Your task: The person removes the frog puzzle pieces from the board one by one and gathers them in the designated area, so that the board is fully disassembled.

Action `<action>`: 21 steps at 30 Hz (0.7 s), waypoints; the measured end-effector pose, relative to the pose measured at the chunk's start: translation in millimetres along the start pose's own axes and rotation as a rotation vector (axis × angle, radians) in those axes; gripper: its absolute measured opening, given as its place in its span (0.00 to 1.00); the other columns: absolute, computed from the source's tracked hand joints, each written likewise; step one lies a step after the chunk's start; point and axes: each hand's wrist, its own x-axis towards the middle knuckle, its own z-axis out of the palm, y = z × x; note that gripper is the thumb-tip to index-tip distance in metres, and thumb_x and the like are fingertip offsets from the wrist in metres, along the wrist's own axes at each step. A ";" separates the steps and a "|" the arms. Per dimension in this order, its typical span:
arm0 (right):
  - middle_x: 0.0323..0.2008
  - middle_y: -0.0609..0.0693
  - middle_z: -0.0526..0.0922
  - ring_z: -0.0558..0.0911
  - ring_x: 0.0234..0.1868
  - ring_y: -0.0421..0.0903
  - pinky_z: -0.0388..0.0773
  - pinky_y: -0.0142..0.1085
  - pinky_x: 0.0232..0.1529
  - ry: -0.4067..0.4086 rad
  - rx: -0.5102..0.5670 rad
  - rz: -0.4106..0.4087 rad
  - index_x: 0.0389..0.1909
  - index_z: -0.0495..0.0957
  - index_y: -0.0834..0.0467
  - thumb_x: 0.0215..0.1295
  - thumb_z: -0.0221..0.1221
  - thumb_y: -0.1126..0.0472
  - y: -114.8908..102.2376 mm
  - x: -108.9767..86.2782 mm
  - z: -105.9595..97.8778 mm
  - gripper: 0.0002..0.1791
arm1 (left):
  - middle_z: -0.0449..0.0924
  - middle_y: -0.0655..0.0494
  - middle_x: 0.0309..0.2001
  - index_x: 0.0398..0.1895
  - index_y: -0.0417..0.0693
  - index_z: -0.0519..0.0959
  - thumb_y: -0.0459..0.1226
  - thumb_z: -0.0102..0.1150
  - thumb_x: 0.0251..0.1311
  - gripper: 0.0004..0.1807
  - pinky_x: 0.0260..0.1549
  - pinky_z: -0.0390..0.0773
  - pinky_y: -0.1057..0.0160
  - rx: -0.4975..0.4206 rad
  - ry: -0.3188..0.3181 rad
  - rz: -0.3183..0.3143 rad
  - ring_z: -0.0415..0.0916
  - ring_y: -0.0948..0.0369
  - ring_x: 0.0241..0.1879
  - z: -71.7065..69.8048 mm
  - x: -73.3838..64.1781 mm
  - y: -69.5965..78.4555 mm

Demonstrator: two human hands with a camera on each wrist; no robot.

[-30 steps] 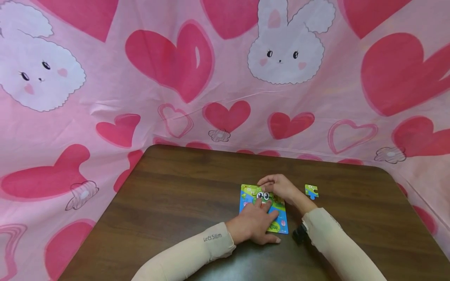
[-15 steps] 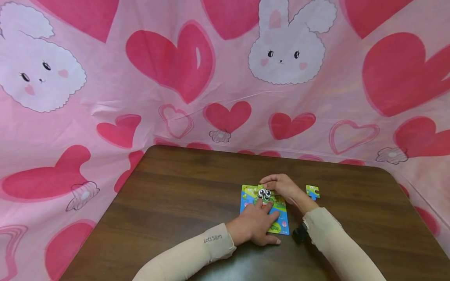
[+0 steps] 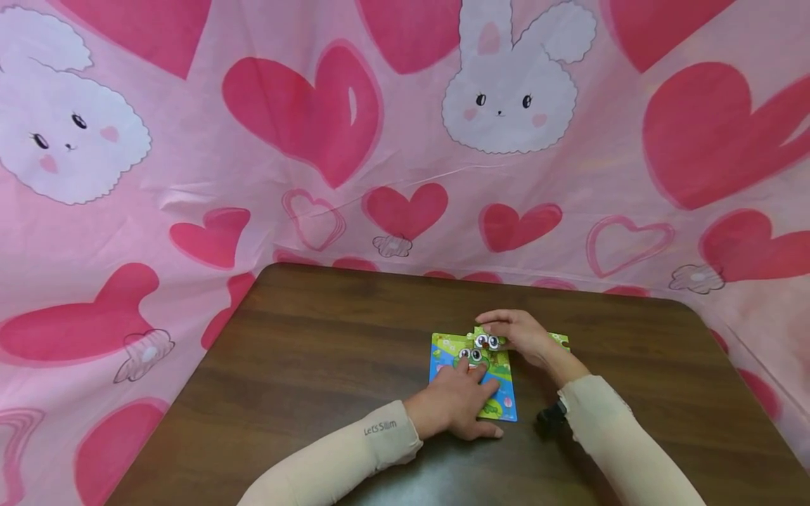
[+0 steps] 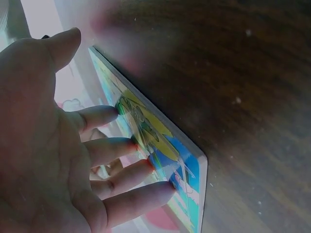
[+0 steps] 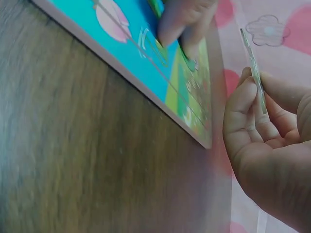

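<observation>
A flat jigsaw board (image 3: 443, 347) with a cartoon frog on blue and green lies on the brown table. My left hand (image 3: 457, 399) rests on it with the fingers spread. In the left wrist view, its fingertips (image 4: 163, 190) touch the picture and the thumb stands off to the side. Over the board's far right part, my right hand (image 3: 528, 339) pinches a puzzle piece (image 3: 486, 341) printed with frog eyes. The right wrist view shows this puzzle piece (image 5: 249, 46) edge-on between thumb and fingers, apart from the board.
Another green puzzle piece (image 3: 560, 339) lies on the table (image 3: 342, 337) right of the board, partly hidden by the right hand. Pink cloth (image 3: 405, 154) with hearts and rabbits hangs behind the table. A small black device (image 3: 550, 417) sits beneath the right wrist.
My right hand has moved right with the puzzle piece, which has come up and away from the board's top. The left hand stays in place on the board.
</observation>
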 end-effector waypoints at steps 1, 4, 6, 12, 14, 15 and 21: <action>0.49 0.49 0.84 0.81 0.43 0.42 0.83 0.37 0.46 0.002 -0.001 -0.005 0.64 0.74 0.66 0.75 0.56 0.60 0.5 -1.0 -2.2 0.21 | 0.62 0.59 0.76 0.70 0.72 0.65 0.76 0.45 0.58 0.40 0.48 0.77 0.56 0.000 0.000 -0.001 0.62 0.52 0.70 0.0 -0.1 -0.2; 0.53 0.50 0.82 0.81 0.46 0.42 0.83 0.37 0.49 0.007 0.002 -0.017 0.66 0.73 0.66 0.76 0.55 0.59 2.7 -4.2 -9.7 0.23 | 0.63 0.60 0.75 0.69 0.72 0.66 0.76 0.45 0.58 0.40 0.47 0.77 0.56 0.008 0.006 -0.002 0.63 0.52 0.69 -0.5 -1.0 -0.5; 0.53 0.50 0.82 0.81 0.47 0.42 0.82 0.37 0.51 0.004 0.008 -0.025 0.67 0.71 0.66 0.76 0.56 0.58 3.9 -6.4 -15.2 0.25 | 0.63 0.60 0.75 0.69 0.72 0.66 0.76 0.45 0.58 0.39 0.46 0.77 0.56 0.010 0.008 -0.001 0.63 0.52 0.69 -0.8 -1.6 -1.1; 0.58 0.54 0.78 0.78 0.50 0.42 0.80 0.35 0.51 0.032 0.016 -0.007 0.69 0.70 0.65 0.75 0.57 0.55 8.1 -16.4 -33.1 0.28 | 0.62 0.60 0.76 0.70 0.72 0.65 0.76 0.45 0.59 0.39 0.48 0.77 0.56 0.010 0.013 0.003 0.63 0.51 0.71 -0.1 -0.7 -1.8; 0.61 0.56 0.76 0.77 0.51 0.42 0.79 0.36 0.51 0.048 0.019 0.002 0.69 0.70 0.65 0.75 0.58 0.54 9.2 -20.3 -39.3 0.28 | 0.62 0.60 0.75 0.69 0.72 0.66 0.76 0.46 0.59 0.39 0.47 0.76 0.57 0.010 0.016 0.002 0.63 0.51 0.70 0.0 -0.6 -1.9; 0.62 0.56 0.76 0.76 0.51 0.41 0.78 0.37 0.51 0.056 0.017 0.006 0.69 0.70 0.64 0.75 0.58 0.53 9.8 -22.4 -42.6 0.28 | 0.62 0.60 0.75 0.69 0.72 0.66 0.76 0.46 0.59 0.39 0.47 0.76 0.57 0.009 0.017 0.002 0.63 0.51 0.70 0.1 -0.6 -2.0; 0.61 0.47 0.77 0.76 0.53 0.36 0.75 0.39 0.52 0.077 -0.011 0.022 0.70 0.69 0.61 0.75 0.57 0.49 16.7 -35.7 -67.2 0.29 | 0.62 0.60 0.75 0.70 0.72 0.66 0.75 0.46 0.59 0.40 0.46 0.75 0.58 -0.002 0.014 -0.002 0.62 0.51 0.70 0.3 -1.1 -1.7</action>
